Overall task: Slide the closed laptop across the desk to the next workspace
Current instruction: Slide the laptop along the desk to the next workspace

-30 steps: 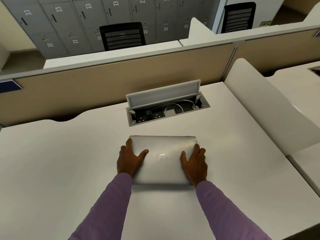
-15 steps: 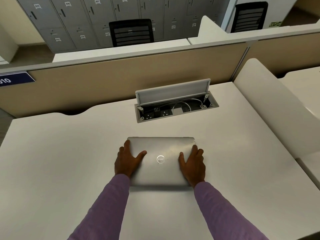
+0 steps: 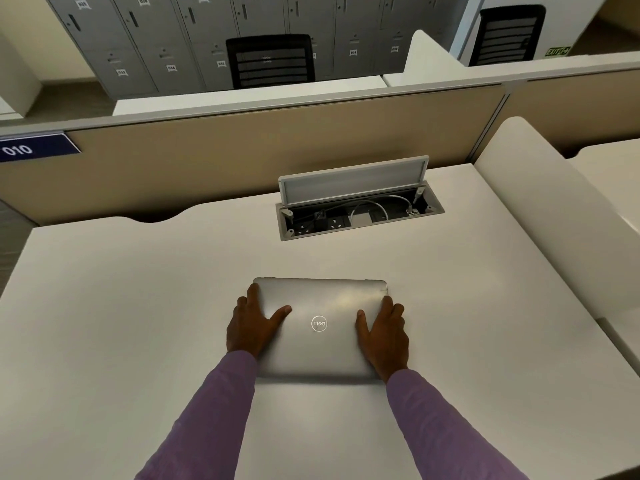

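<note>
- Far left, on the beige partition [image 3: 242, 157]: blue sign [image 3: 34, 148] reading "010".
- Desk [image 3: 121, 323]: white, flat, bare around the laptop.
- Left hand [image 3: 251, 329]: flat on the laptop's left edge, fingers [image 3: 252, 292] wrapped over the side, thumb spread across the lid — pressed against the laptop, not closed into a fist. Purple sleeve [image 3: 207, 420] runs back to the bottom of the frame.
- Closed laptop [image 3: 322, 306]: silver, lid down, round logo at centre; lies flat on the desk, mid-frame, near the front edge and well short of the cable box.
- Cable box [image 3: 360, 216]: recessed in the desk behind the laptop, lid [image 3: 353, 180] tilted up, sockets and a pale cable visible inside.
- Right hand [image 3: 384, 336]: mirrors the left — palm on the lid's right side, fingers over the right edge, thumb angled inward, gripping the laptop's side.
- Right: curved white divider [image 3: 554, 216] standing at the desk's edge, a neighbouring desk surface [image 3: 613, 174] beyond it.
- Background: grey lockers [image 3: 173, 36], two black chairs behind the partition.
</note>
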{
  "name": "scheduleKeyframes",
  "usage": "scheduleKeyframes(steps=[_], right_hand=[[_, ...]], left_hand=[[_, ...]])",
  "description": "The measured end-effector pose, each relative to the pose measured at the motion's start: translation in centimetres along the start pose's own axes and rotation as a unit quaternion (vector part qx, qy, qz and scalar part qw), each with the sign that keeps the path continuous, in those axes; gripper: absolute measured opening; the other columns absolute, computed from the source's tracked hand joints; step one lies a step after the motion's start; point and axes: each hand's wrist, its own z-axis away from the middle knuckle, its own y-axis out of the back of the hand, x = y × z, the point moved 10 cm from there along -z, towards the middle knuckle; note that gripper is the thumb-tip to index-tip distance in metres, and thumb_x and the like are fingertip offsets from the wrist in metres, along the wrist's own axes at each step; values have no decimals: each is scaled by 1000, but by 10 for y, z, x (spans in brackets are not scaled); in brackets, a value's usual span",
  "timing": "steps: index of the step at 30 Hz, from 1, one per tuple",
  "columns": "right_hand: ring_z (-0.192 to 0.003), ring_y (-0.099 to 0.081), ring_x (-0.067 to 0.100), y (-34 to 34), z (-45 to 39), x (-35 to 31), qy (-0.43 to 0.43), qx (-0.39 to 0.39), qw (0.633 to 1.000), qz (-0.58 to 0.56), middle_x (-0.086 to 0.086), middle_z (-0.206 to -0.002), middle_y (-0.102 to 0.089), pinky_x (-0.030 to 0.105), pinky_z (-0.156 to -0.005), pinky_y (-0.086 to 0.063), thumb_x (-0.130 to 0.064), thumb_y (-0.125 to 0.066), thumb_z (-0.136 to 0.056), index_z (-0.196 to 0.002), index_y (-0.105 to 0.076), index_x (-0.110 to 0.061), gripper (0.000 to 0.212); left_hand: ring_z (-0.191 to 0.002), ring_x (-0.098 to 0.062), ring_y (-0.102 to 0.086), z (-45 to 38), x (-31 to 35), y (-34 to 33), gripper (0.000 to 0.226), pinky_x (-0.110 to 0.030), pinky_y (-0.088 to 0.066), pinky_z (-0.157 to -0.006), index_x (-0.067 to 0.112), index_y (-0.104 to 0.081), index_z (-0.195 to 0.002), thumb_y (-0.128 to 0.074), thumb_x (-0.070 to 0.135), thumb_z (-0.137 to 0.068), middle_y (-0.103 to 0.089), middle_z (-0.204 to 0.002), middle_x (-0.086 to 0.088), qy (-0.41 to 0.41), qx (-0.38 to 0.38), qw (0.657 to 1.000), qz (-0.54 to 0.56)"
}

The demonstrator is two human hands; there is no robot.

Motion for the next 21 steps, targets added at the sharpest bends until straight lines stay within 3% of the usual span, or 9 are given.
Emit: scheduleKeyframes(steps=[21], right_hand=[[-102, -56, 34, -6, 13, -6, 13, -23, 998, 65, 15, -119, -46, 43, -66, -55, -52, -47, -98, -144, -36, -4, 67]], left_hand=[[-111, -40, -57, 3, -3, 0, 95, -47, -49, -84, 20, -26, -150, -55, 79, -81, -56, -124, -13, -40, 8, 995, -95]])
